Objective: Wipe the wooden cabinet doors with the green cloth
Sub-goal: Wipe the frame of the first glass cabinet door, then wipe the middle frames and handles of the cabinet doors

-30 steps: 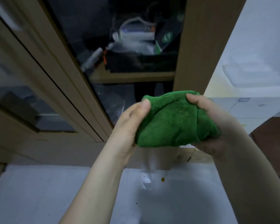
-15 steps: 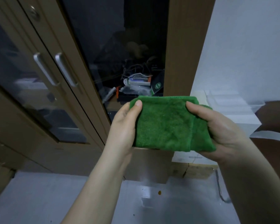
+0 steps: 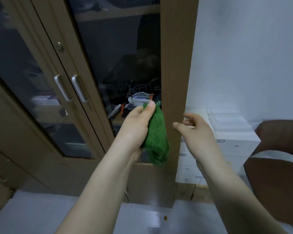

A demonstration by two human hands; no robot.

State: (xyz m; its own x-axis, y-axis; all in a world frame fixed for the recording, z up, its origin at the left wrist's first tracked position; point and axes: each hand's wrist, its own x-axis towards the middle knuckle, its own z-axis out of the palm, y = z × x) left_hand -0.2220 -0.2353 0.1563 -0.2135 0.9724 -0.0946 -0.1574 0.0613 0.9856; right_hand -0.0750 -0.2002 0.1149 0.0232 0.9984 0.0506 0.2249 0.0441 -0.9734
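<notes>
Wooden cabinet doors point(image 3: 174, 78) with glass ahead | left hand point(image 3: 137, 127) clenched on green cloth point(image 3: 156, 137), hanging below fingers point(image 3: 150, 105) | right hand point(image 3: 194, 130) released, empty | risk: one-handed pinch, cloth may slip

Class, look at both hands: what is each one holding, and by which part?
The left hand pinches the green cloth at its upper edge; the rest hangs down. The right hand is open and empty.

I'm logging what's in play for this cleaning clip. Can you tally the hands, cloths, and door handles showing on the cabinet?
Hands: 2, the left hand and right hand
Green cloth: 1
Silver door handles: 2, one beside the other
Total: 5
</notes>
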